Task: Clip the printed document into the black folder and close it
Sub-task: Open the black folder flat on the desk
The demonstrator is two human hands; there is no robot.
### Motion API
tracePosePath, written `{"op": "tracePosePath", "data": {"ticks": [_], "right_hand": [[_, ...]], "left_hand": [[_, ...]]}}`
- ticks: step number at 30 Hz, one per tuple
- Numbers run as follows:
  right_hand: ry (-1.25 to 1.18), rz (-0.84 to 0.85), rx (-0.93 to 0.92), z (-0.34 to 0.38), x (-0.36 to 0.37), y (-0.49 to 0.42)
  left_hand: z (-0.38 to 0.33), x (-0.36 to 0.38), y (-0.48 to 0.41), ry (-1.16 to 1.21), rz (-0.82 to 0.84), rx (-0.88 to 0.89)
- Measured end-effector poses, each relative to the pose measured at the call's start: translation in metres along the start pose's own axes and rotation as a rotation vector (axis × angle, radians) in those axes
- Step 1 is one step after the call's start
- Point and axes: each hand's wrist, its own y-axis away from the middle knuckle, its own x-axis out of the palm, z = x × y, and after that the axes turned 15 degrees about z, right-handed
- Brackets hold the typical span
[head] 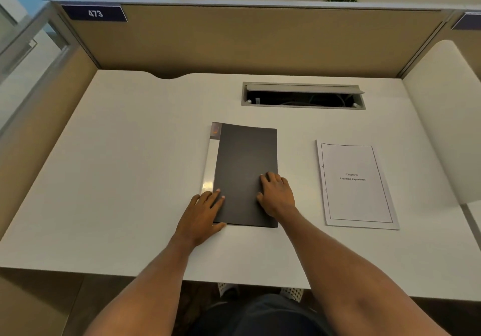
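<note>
I see the folder (246,174) lying shut and flat on the desk (130,179), about mid-desk, long side running away from me. Its cover is black, with a pale strip down the left edge and a small orange mark at the strip's far end.

My left hand (201,217) lies flat at the folder's near-left corner — fingers spread loosely, tips on the cover edge and the pale strip, palm and thumb on the desk just beside it. It grips nothing.

My right hand (277,195) lies palm-down on the cover near its right edge, toward the near end. Fingers are extended and close together, flat on the black surface, nothing held. Whether the fingertips hook the cover edge I cannot tell.

The document (356,183) lies on the desk to the right of the folder, apart from it, not touched by either hand. It is a white sheet or stack with a thin black border and two short lines of print in the middle; the top one looks like "Chapter 6". It sits slightly tilted against the folder's line.

Behind both, near the back of the desk, the cable slot (303,96) stands open, dark inside. A tan partition (247,39) walls the desk — a tag (95,12) reading 473 sits at its top left.
</note>
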Motion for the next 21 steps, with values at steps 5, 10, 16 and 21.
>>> {"op": "tracePosePath", "data": {"ticks": [5,10,16,21], "right_hand": [[-0.062,-0.039,-0.037,-0.007,-0.007,-0.004],[-0.421,-0.317,0.092,-0.016,-0.024,-0.007],[-0.771,-0.459,0.308,-0.011,-0.034,-0.018],[-0.697,-0.280,0.152,0.007,-0.011,-0.024]], "left_hand": [[0.001,0.005,0.002,-0.101,0.044,0.015],[0.000,0.016,0.007,-0.188,-0.039,0.057],[0.006,0.012,0.020,-0.028,-0.129,0.094],[0.011,0.014,0.032,0.357,-0.118,0.077]]}}
